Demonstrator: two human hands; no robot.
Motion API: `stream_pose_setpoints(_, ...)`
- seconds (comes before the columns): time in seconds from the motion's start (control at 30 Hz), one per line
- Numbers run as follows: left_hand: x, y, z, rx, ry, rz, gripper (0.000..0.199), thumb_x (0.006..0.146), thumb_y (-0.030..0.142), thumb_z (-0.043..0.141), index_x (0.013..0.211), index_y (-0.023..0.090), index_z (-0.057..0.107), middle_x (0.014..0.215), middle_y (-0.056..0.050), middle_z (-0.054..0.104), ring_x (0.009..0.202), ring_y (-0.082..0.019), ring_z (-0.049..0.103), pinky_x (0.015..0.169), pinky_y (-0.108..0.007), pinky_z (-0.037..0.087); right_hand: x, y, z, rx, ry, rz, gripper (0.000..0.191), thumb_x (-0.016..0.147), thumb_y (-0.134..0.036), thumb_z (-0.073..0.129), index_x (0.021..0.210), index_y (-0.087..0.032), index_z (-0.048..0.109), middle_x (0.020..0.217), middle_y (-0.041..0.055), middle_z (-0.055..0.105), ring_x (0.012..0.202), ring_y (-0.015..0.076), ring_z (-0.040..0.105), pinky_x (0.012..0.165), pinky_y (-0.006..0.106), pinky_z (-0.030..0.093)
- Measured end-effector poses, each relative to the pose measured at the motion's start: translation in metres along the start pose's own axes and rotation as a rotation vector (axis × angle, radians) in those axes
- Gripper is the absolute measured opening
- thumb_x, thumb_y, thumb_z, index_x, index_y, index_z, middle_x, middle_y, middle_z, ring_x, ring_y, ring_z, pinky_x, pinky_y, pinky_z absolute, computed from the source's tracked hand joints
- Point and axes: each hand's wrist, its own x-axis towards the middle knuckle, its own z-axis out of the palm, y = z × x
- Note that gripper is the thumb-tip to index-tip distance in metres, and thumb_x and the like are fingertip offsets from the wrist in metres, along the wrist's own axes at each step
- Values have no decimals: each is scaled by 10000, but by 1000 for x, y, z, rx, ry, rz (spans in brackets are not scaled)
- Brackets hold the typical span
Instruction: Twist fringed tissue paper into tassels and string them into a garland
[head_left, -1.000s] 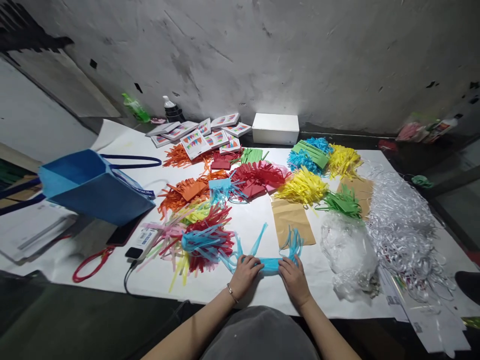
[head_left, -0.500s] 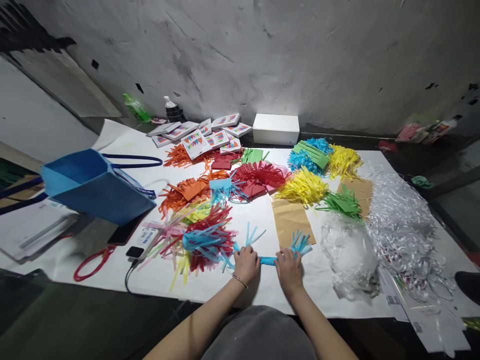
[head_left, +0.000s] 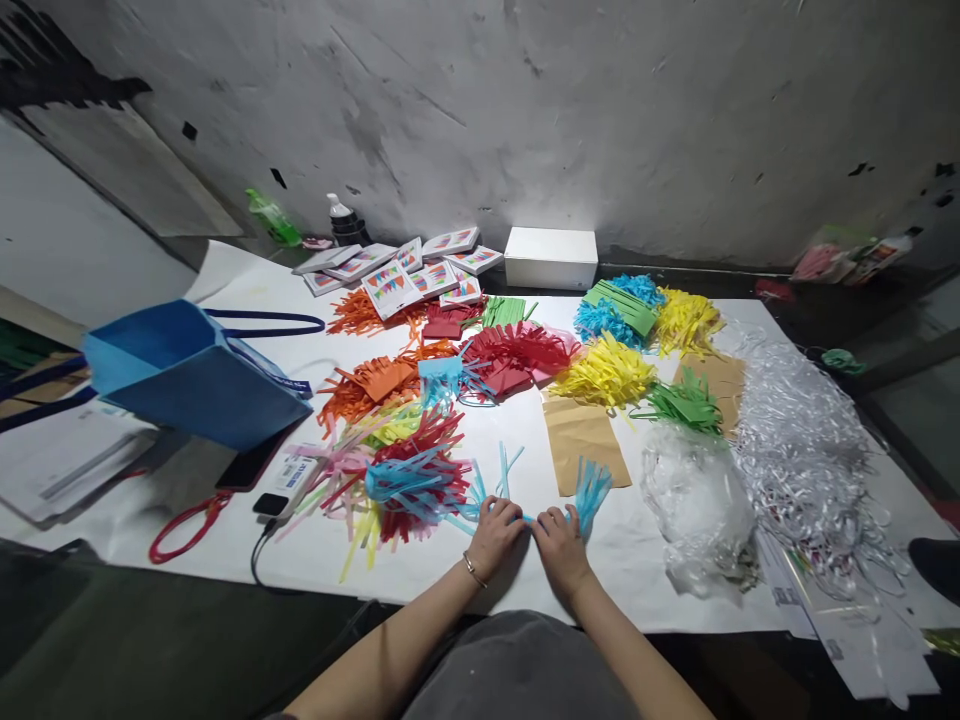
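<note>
One length of light-blue fringed paper [head_left: 592, 488] is stretching between the hands, its narrow middle just showing where the left hand [head_left: 496, 534] and right hand [head_left: 559, 550] are pinching it, nearly together, over the white-covered counter [head_left: 619, 565]. Thin strands are fanning out beyond both hands. Flat brown paper [head_left: 589, 440] is lying past them; farther right, crinkled clear plastic [head_left: 697, 510] is bulging beside tangled silvery strips [head_left: 802, 440].
</note>
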Motion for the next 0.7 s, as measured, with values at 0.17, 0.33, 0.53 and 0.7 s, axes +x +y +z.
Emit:
stream_pose_setpoints(0.17,-4,-9,-2,8,-46,13,169,912,176,531,838,239,669,855,9,630,895,-186,486,956,-424,240,-19,16,6,5,37,-36,146,920,-170,533,987,-244,639,841,11,666,943,189,549,1054,446,227)
stream_pose_setpoints(0.33,-6,-13,-5,6,-64,21,160,919,216,528,841,254,663,854,16,633,895,-184,487,942,-420,248,-41,30,-2,18,73,18,197,933,-158,502,1038,-260,635,995,12,682,1050,178,539,1107,463,154)
stream_pose_setpoints(0.53,5,-2,-13,45,-105,-80,179,916,245,498,828,229,654,911,-19,626,911,-202,498,894,-410,283,-34,19,-17,-17,76,272,161,925,-185,493,854,-231,630,961,26,650,1027,204,532,1074,479,169)
stream_pose_setpoints(0.7,21,6,-12,94,-100,-160,149,862,200,522,784,178,647,893,-82,612,909,-250,501,844,-440,304,-19,10,-28,-63,50,411,138,899,-166,497,828,-214,606,975,50,621,1026,235,508,1037,483,201)
